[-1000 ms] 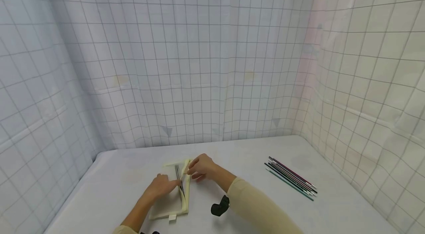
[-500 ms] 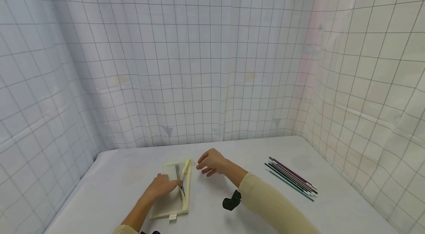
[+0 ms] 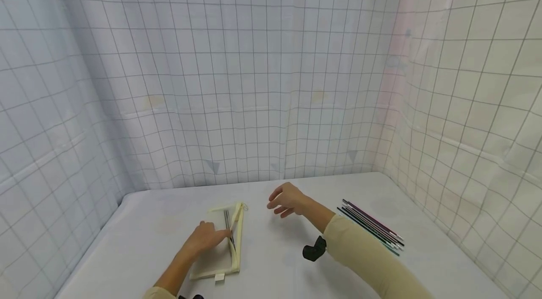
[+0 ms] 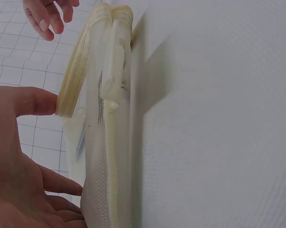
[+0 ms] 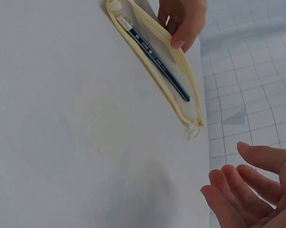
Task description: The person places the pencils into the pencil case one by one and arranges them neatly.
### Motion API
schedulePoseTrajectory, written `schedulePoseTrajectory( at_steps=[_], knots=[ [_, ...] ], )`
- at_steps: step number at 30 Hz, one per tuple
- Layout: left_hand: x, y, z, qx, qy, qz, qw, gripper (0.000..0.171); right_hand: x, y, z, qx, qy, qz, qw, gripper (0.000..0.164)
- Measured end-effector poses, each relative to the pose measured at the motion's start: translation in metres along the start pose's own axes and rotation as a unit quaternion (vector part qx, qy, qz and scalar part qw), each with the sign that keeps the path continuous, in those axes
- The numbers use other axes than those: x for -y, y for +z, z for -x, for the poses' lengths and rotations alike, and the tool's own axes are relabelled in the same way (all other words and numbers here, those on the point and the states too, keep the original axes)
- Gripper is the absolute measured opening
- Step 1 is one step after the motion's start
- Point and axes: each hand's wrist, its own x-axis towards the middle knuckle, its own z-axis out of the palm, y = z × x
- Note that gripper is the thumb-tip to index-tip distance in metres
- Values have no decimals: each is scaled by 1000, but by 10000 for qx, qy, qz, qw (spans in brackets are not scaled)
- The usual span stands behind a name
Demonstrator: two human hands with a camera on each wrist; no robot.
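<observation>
The left hand [image 3: 205, 238] and right hand [image 3: 289, 200] are bare; both plain sleeves [image 3: 372, 257] are pale yellow; a black, bent fitting [image 3: 314, 250] juts below the right cuff.

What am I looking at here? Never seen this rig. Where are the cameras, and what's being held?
No robot: these are a person's two bare hands. The wide picture comes from a camera worn on the head, looking forward and down; the two others come from cameras on the left and right wrists. On the white table, in front of a grid-patterned cloth, lies a pale, see-through zip pouch, gaping open; the right wrist view shows a dark blue pencil inside. Off to the right lies a bundle of thin sticks, probably pencils too. The left hand grips the pouch's zip edge. The right hand is apart from it, fingers loosely bent, holding nothing.
</observation>
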Motion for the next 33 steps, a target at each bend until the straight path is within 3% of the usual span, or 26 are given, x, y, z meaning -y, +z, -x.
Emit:
schedulePoseTrajectory(
  at_steps=[24, 33],
  knots=[
    [0, -2, 1, 14, -60, 3, 10000, 79, -34, -63, 12, -167, 125, 218, 9995, 42],
    [-1, -3, 2, 35, -51, -15, 10000, 79, -39, -86, 18, -442, 167, 484, 9977, 35]
  ],
)
